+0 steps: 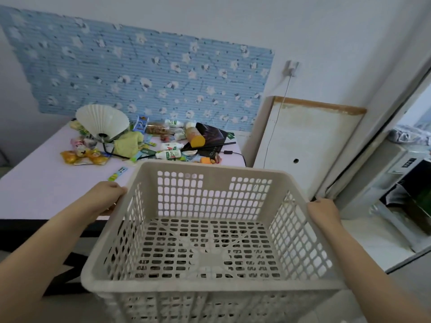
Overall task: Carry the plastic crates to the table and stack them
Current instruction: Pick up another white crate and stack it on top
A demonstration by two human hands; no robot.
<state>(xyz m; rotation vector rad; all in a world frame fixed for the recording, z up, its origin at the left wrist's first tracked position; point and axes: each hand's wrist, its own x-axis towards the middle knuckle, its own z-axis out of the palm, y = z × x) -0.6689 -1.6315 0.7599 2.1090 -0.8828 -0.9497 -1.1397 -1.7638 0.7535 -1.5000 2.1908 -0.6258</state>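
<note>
A beige plastic crate (210, 283) with perforated walls and floor fills the lower middle of the head view, held up in front of me and empty. My left hand (106, 194) grips its left rim and my right hand (323, 212) grips its right rim. The crate's far edge overlaps the near right part of the pale lilac table (42, 190). Whether the crate touches the table cannot be told. No other crate is in view.
The table's far half holds a white fan-shaped lamp (102, 121), snack packets (81, 156), drink bottles (169, 155), a dark box (210, 136) and a cable. A white board (310, 148) leans on the wall at right. A doorway with an appliance (396, 183) lies further right.
</note>
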